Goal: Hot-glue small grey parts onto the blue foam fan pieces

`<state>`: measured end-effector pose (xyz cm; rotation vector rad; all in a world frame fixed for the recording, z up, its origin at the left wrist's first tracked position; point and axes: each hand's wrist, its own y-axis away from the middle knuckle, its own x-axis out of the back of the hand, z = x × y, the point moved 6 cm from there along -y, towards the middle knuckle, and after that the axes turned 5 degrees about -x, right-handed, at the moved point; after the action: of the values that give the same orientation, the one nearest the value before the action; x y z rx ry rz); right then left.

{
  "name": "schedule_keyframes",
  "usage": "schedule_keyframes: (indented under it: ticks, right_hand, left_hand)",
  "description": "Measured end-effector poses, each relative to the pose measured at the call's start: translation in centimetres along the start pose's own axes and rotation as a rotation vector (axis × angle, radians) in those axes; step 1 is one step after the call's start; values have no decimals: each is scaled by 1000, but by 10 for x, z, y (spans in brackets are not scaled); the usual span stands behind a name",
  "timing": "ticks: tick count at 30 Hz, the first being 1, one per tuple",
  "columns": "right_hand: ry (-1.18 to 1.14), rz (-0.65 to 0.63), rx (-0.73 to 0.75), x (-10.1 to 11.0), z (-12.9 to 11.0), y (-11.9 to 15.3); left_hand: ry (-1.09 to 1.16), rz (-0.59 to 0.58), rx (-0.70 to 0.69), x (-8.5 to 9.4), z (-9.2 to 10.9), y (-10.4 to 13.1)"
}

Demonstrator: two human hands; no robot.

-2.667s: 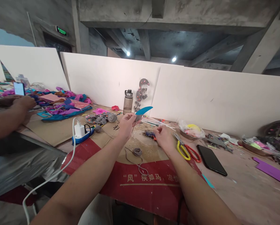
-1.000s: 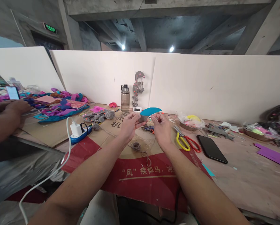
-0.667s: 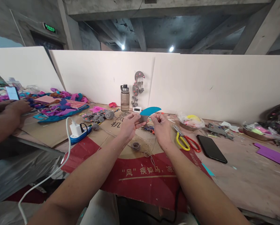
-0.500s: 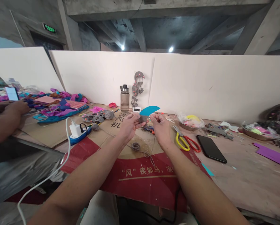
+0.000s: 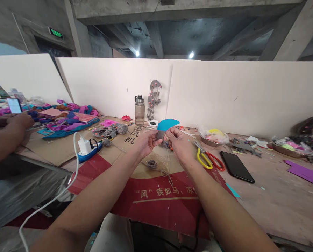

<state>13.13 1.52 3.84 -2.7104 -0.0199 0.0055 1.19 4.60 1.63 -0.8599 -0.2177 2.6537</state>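
Note:
Above the cardboard, my left hand [image 5: 149, 142] is closed on the lower left of a blue felt piece [image 5: 169, 124] with a rounded top edge. Grey yarn [image 5: 161, 134] covers its lower part beside my fingers. My right hand [image 5: 177, 140] pinches at the lower right of the piece, with thumb and forefinger on the grey yarn there; the fingertips partly hide it. Below the hands, a small coil of grey yarn [image 5: 152, 164] lies on the cardboard, and a loose strand [image 5: 170, 179] curls to its right.
Scissors [image 5: 205, 157] with yellow and red handles and a black phone [image 5: 237, 167] lie to the right. A bottle [image 5: 139, 111] and small clock [image 5: 153, 123] stand behind my hands. The blue power strip [image 5: 90, 151] is at left, near another person's hand [image 5: 21, 122].
My right hand has shifted slightly left and in against the felt piece. The piece has turned a little, showing more of its blue face.

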Motion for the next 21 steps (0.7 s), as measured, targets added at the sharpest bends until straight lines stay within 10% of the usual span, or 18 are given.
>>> schedule_keyframes:
  ticks: [8, 21]
  right_hand:
    - [-19, -64, -42, -8, 2, 0]
    - [147, 218, -25, 9, 10, -3]
  left_hand:
    - [-41, -90, 36, 5, -7, -6]
    - [-143, -147, -103, -14, -4, 6]
